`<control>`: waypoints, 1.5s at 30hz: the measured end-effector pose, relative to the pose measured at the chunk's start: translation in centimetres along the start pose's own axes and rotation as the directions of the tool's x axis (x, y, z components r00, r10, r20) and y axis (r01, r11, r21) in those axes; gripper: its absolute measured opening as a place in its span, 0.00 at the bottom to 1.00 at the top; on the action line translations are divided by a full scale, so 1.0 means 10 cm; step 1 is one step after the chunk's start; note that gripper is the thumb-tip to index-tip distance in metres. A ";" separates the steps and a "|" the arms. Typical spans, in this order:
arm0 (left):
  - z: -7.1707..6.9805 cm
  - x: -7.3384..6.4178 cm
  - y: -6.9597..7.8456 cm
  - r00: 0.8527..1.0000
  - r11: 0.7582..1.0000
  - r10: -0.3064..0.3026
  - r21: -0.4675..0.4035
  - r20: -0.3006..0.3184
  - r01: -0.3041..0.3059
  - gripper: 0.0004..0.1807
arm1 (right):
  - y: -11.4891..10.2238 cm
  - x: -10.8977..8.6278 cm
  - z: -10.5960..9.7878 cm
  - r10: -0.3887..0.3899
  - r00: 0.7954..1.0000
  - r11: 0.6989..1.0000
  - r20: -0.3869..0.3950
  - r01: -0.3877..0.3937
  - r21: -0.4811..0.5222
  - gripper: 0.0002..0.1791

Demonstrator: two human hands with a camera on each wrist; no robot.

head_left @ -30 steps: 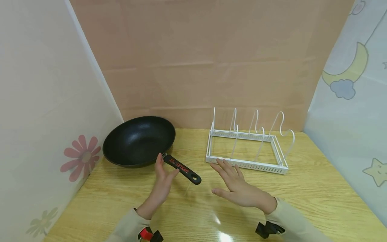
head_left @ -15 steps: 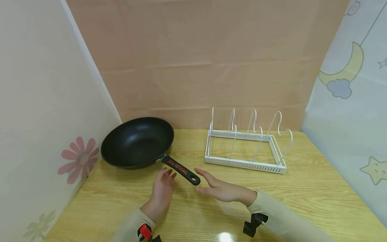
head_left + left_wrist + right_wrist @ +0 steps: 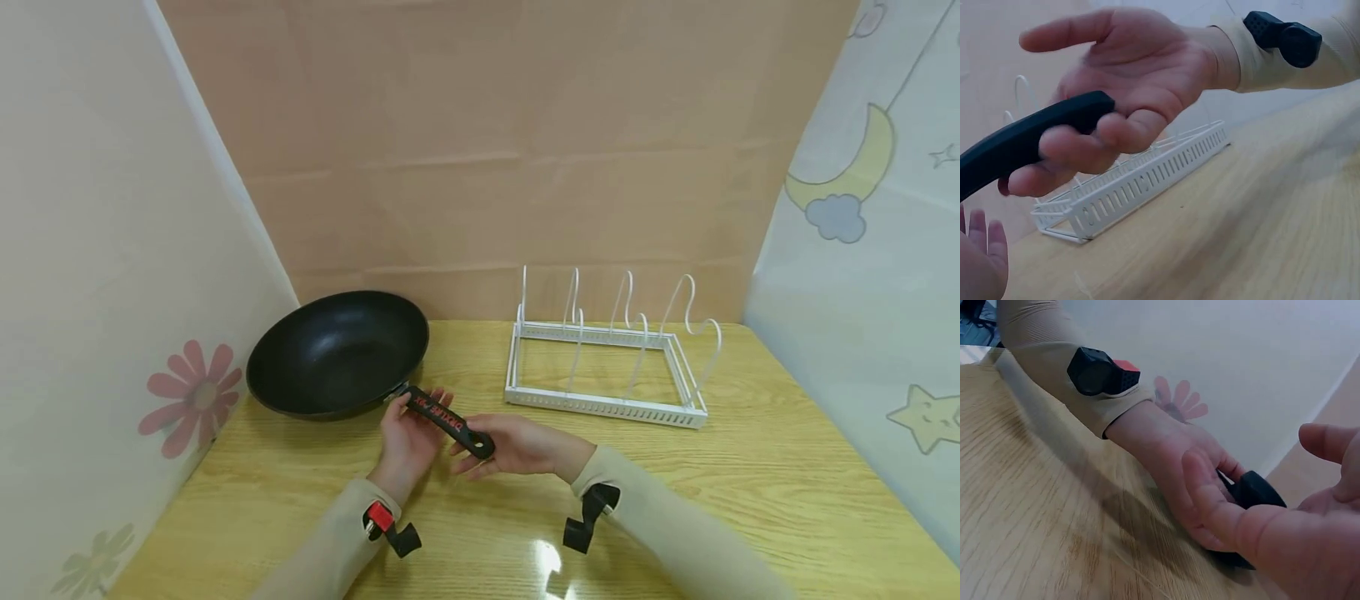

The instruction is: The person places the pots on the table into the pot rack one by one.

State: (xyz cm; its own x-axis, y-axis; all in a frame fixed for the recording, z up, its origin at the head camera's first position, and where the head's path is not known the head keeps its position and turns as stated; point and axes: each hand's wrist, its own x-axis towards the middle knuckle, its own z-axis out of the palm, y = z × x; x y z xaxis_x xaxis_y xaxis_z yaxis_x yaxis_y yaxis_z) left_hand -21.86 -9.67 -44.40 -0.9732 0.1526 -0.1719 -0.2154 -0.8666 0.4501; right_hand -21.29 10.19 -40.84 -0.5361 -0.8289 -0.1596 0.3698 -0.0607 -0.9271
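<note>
A black wok [image 3: 337, 354] stands at the back left, its black handle [image 3: 442, 415] slanting toward the front. My left hand [image 3: 408, 442] lies palm up under the handle near the bowl, thumb beside it and fingers showing past the far side. In the left wrist view, its fingers [image 3: 988, 240] look straight. My right hand [image 3: 521, 446] is at the handle's free end. Seen in the left wrist view, the right hand [image 3: 1141, 72] has bent fingers under the handle and its thumb spread away. Nothing covers the handle's top.
A white wire rack [image 3: 603, 404] with upright loops stands at the back right of the wooden table [image 3: 675, 492]. Behind is a brown paper-like wall [image 3: 480, 167]. Light walls with printed flowers and a moon flank the left and right sides.
My left hand has moved in under the handle from its near side. The right hand has come left from in front of the rack to the handle's end. The wok stays in place.
</note>
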 end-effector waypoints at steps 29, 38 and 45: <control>0.13 0.14 0.02 1.000 0.963 0.027 -0.269 0.001 -0.026 0.11 | 0.07 0.33 0.06 0.099 0.994 0.994 -0.037 -0.097 0.053 0.14; 0.08 0.12 0.02 0.993 0.939 0.037 -0.343 0.108 0.002 0.12 | 0.11 0.34 0.11 0.045 0.988 0.980 -0.146 -0.072 -0.184 0.16; 0.01 0.09 0.03 0.979 0.927 0.048 -0.373 0.198 0.030 0.12 | 0.15 0.34 0.13 -0.002 0.993 0.969 -0.122 -0.028 -0.245 0.14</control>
State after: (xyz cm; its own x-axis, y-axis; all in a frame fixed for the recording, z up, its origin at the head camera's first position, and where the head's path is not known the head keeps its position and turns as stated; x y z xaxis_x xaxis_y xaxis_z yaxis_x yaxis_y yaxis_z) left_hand -22.84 -9.71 -44.30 -0.9790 0.2021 0.0270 -0.1991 -0.9762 0.0857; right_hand -21.55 6.53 -42.31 -0.6254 -0.7548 -0.1979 0.1879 0.1005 -0.9770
